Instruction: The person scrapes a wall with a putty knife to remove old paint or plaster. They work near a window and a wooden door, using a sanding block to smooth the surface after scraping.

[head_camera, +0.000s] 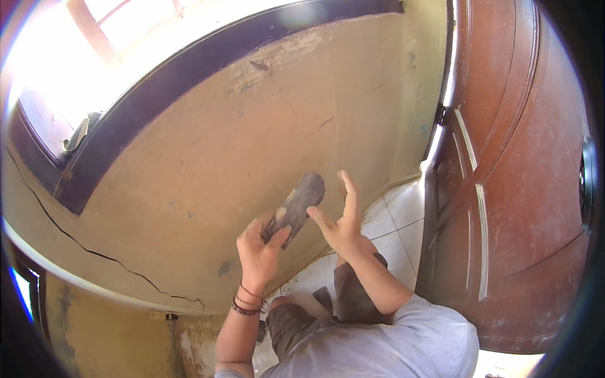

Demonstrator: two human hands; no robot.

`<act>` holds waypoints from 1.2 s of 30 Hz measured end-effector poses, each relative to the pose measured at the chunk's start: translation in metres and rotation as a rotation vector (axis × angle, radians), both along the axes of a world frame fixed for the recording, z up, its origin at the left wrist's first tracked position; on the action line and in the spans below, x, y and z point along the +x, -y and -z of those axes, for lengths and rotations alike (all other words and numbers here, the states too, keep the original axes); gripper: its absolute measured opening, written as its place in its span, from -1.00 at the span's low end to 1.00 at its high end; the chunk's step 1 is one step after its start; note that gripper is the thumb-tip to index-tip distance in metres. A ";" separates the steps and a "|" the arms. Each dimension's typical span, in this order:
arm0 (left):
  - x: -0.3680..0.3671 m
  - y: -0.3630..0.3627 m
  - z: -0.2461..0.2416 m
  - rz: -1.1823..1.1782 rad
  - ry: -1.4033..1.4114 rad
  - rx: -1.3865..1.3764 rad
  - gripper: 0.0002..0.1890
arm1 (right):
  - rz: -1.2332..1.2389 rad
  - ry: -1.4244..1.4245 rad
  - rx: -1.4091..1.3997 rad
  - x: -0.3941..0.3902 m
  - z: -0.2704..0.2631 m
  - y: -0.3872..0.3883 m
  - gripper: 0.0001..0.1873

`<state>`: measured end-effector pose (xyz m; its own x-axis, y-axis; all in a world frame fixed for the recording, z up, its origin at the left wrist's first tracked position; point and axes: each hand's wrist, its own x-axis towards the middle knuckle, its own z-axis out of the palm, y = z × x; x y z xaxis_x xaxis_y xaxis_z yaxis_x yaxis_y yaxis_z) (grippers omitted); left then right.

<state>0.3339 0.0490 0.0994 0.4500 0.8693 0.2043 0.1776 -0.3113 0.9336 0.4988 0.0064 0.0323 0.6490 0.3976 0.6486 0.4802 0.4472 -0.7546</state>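
Note:
My left hand (259,253) grips the lower end of a worn dark grey strip (302,203), which looks like sandpaper, with pale patches along one edge. The thumb lies on its face, and the strip tilts up to the right in front of the wall. Just to its right, my right hand (344,231) is raised with the index finger pointing up and the thumb apart from it. That thumb's tip is at the strip's right edge; whether it touches cannot be told. No object shows in the right hand.
A scuffed tan wall (212,156) with a crack stands before me under a dark window frame (156,90). Some curled material (78,134) sits on the sill. To the right is a brown panelled wooden door (515,198). A dark flat piece (323,297) lies on white floor tiles (394,227).

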 end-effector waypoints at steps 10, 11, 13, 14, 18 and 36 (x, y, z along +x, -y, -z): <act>0.046 -0.015 -0.110 0.419 0.161 0.120 -0.56 | 0.048 0.685 0.263 0.043 -0.074 -0.052 -0.37; 0.055 -0.021 -0.122 0.433 0.173 0.196 -0.58 | 0.138 0.732 0.340 0.053 -0.091 -0.063 -0.36; 0.068 -0.038 -0.149 0.434 0.183 0.353 -0.62 | 0.278 0.735 0.401 0.064 -0.128 -0.083 -0.35; 0.075 -0.041 -0.164 0.345 0.073 0.439 -0.63 | 0.353 0.709 0.373 0.073 -0.148 -0.088 -0.35; 0.067 -0.041 -0.198 -0.061 -0.207 0.991 -0.70 | 0.396 0.573 0.227 0.115 -0.170 -0.150 -0.39; -0.007 -0.116 -0.214 -0.970 -0.590 1.767 -0.56 | 0.306 0.824 0.269 0.068 -0.167 -0.158 -0.39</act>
<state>0.3266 0.1651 0.3132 0.3842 -0.1049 0.9173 0.8850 -0.2412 -0.3983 0.5669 0.1640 0.1993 -0.0081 0.0531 0.9986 0.9463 0.3230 -0.0095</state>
